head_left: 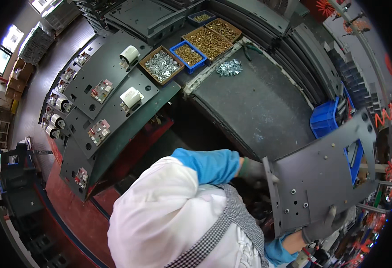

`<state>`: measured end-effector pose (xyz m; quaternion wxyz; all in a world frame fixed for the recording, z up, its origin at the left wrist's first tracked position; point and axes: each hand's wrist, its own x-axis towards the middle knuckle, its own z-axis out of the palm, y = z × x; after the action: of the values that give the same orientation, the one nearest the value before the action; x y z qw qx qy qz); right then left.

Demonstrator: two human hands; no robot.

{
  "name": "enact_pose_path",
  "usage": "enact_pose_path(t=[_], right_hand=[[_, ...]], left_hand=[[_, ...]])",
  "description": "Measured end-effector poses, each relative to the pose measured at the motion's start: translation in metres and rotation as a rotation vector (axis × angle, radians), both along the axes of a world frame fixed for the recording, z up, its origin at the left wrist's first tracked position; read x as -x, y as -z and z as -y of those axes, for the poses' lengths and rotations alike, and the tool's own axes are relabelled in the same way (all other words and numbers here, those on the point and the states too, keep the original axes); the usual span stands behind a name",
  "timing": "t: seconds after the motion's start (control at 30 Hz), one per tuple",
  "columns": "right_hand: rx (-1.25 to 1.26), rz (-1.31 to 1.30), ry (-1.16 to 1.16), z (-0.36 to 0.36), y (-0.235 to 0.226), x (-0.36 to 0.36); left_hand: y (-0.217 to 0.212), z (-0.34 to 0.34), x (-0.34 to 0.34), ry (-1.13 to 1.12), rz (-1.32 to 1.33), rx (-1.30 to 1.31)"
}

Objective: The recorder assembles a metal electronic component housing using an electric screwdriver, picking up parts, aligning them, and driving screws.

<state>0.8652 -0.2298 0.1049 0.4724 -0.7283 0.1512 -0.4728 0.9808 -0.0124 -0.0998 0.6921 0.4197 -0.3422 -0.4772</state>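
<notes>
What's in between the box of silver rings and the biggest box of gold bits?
A blue tray of small gold-coloured metal pieces sits there, as the head view shows.

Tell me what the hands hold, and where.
A grey sheet-metal panel with holes: the gloved left hand grips its flanged left edge, the gloved right hand its lower edge.
</notes>
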Motion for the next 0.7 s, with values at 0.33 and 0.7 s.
enact_pose_path(t=[0.33, 0.7], right_hand=[[0.221, -0.366, -0.254, 0.030, 0.008, -0.087], [0.862, -0.751, -0.089, 0.006, 0.056, -0.170]], left_hand=[[0.066, -0.208, -0.106, -0.909, -1.007, 0.467], [0.045, -0.294, -0.335, -0.981, -1.101, 0.703]])
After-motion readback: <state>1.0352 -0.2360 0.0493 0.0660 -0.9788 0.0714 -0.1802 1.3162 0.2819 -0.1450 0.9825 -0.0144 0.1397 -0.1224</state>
